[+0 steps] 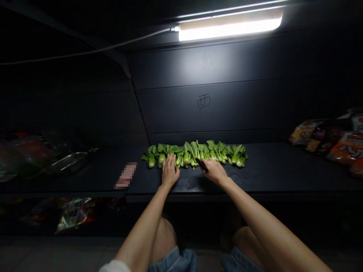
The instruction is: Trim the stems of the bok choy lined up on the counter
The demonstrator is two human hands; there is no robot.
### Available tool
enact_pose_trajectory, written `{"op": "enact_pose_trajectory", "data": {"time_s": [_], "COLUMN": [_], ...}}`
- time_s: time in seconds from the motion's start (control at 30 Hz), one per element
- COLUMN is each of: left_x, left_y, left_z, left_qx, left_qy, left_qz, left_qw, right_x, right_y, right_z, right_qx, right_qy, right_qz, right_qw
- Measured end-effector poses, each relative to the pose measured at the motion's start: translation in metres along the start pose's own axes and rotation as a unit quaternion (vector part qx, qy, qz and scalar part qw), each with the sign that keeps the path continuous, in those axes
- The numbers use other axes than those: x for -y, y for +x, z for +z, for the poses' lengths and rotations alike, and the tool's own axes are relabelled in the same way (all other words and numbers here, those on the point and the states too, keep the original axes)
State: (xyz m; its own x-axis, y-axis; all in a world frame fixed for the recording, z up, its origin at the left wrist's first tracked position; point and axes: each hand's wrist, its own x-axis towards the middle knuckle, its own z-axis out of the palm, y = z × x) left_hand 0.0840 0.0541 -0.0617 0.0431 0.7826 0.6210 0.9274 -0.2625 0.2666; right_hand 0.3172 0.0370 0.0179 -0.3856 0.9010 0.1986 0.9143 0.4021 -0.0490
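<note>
A row of green bok choy (pixel 187 153) lies along the dark shelf, leaves toward the back panel and pale stems toward me. My left hand (pixel 170 172) rests on the left part of the row, palm down, its fingers stretched out over the stems and leaves. In front of the middle of the row, my right hand (pixel 215 170) is closed around a slim black object (pixel 202 165). It points up and left at the stem ends; its kind is too unclear to name.
Colourful snack bags (pixel 348 147) sit at the shelf's right end. To the left are a metal tray (pixel 69 161), blurred packages (pixel 28 151) and a pixelated pink card (pixel 126 175). A shiny bag (pixel 76 213) lies on the lower shelf. A lit tube lamp (pixel 231 29) hangs above.
</note>
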Motion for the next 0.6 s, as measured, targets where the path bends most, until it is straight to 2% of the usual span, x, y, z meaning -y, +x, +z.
{"op": "enact_pose_trajectory", "data": {"time_s": [0.1, 0.2, 0.33, 0.6], "left_x": [-0.023, -0.036, -0.037, -0.038], "left_y": [0.003, 0.000, -0.005, -0.005], "left_z": [0.013, 0.024, 0.030, 0.026], "left_qx": [0.024, 0.050, 0.065, 0.063], "left_qy": [-0.004, 0.005, 0.021, 0.024], "left_qz": [0.030, 0.054, 0.052, 0.045], "left_qw": [0.999, 0.997, 0.996, 0.997], "right_x": [-0.004, -0.007, -0.011, -0.023], "right_y": [-0.001, -0.003, -0.006, -0.009], "right_z": [-0.002, -0.001, 0.000, 0.000], "right_qx": [0.004, 0.001, 0.006, -0.015], "right_qy": [0.005, 0.006, -0.007, -0.001], "right_qz": [0.007, -0.005, 0.001, 0.017], "right_qw": [1.000, 1.000, 1.000, 1.000]}}
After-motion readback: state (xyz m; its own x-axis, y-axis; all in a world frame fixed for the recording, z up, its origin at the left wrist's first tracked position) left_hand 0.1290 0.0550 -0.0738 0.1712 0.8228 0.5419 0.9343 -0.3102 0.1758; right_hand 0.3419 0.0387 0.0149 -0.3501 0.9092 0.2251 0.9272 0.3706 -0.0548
